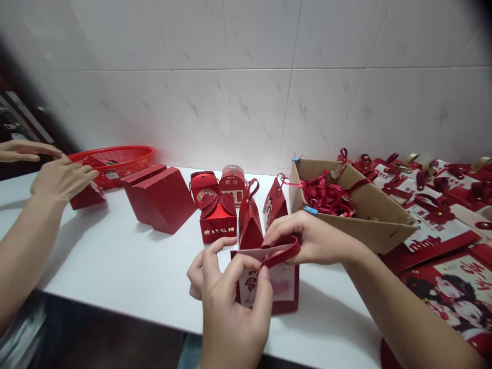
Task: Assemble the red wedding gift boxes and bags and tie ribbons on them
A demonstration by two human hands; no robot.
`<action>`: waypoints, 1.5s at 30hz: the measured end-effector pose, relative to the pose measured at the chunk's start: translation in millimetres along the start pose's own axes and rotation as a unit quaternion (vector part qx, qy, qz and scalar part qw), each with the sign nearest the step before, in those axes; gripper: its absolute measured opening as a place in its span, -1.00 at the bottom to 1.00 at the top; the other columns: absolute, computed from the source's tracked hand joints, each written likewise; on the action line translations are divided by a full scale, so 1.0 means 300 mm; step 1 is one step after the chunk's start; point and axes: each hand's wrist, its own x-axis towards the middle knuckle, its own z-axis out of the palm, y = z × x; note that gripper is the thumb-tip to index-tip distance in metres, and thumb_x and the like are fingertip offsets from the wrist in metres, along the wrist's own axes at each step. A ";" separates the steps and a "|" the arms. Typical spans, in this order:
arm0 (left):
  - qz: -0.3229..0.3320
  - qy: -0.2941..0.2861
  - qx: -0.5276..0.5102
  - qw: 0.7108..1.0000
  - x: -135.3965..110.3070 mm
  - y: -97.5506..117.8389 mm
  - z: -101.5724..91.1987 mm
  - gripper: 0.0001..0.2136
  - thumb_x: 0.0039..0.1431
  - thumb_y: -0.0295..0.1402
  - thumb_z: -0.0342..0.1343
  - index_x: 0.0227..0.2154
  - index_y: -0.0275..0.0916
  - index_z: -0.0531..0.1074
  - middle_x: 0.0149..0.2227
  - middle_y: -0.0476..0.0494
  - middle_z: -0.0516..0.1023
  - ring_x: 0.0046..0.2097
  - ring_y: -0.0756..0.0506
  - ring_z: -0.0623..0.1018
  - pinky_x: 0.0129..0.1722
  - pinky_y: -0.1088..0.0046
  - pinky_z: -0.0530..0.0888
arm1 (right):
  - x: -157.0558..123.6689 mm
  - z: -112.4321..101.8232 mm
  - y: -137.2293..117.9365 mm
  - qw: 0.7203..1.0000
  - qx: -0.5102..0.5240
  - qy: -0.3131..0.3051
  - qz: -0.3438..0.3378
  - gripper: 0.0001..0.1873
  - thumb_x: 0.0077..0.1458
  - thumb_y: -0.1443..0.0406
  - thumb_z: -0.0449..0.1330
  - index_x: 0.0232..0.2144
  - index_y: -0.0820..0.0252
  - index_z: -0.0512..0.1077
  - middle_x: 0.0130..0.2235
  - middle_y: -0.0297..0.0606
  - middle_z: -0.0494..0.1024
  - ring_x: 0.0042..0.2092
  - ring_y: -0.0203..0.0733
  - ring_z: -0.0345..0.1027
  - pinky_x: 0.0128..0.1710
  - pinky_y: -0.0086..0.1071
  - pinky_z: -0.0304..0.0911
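As left hand (232, 302) and right hand (309, 238) pinch a strap (283, 252), red box (283, 287) just below.

Found red gift box (286, 284) partly hidden behind left hand (232, 300). Saw co-worker's forearm (31, 251) cut off at left edge. Could not read basket label (111, 175).

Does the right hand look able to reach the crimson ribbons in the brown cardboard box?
Likely yes: the box is open on top, just beyond the right hand, its ribbons uncovered, though the hand is at the dark red strap.
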 end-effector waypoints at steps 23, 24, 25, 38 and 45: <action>-0.006 0.000 -0.013 1.000 0.012 -0.030 0.038 -0.92 0.09 -0.33 0.18 -0.48 -0.05 0.52 -0.16 -0.14 0.57 -0.01 -0.36 0.39 -0.11 -0.09 0.22 | 0.001 0.000 0.000 1.000 -0.018 0.010 -0.008 -0.85 -0.01 0.39 0.30 -0.29 0.26 0.55 -0.26 -0.22 0.55 -0.25 -0.27 0.42 -0.23 -0.42 0.31; -0.010 0.006 -0.012 1.000 0.012 -0.026 0.041 -0.92 0.09 -0.34 0.18 -0.49 -0.06 0.52 -0.17 -0.13 0.57 -0.01 -0.35 0.38 -0.09 -0.08 0.21 | 0.001 -0.001 -0.001 1.000 -0.020 0.012 -0.009 -0.85 0.00 0.39 0.30 -0.30 0.27 0.55 -0.26 -0.22 0.55 -0.25 -0.28 0.41 -0.24 -0.43 0.31; -0.016 0.011 -0.012 1.000 0.011 -0.021 0.044 -0.92 0.09 -0.34 0.17 -0.49 -0.06 0.51 -0.17 -0.13 0.56 -0.01 -0.34 0.38 -0.08 -0.07 0.20 | 0.002 -0.001 -0.002 1.000 -0.022 0.013 -0.010 -0.85 0.00 0.38 0.31 -0.30 0.27 0.55 -0.27 -0.22 0.54 -0.26 -0.28 0.40 -0.25 -0.43 0.31; -0.022 -0.005 -0.054 0.998 0.021 -0.026 0.038 -0.87 0.08 -0.36 0.13 -0.55 -0.11 0.47 -0.22 -0.12 0.55 -0.06 -0.29 0.46 -0.11 0.01 0.31 | 0.001 0.002 -0.005 1.000 -0.017 0.024 0.006 -0.87 0.02 0.30 0.30 -0.35 0.27 0.51 -0.30 -0.23 0.54 -0.27 -0.27 0.40 -0.27 -0.42 0.30; -0.020 -0.023 -0.032 0.999 0.026 -0.033 0.036 -0.88 0.09 -0.37 0.13 -0.53 -0.10 0.49 -0.23 -0.09 0.55 -0.07 -0.25 0.49 -0.09 0.05 0.35 | 0.001 0.005 -0.007 1.000 -0.002 0.018 0.000 -0.86 0.08 0.28 0.26 -0.34 0.28 0.51 -0.30 -0.20 0.54 -0.27 -0.25 0.40 -0.26 -0.41 0.30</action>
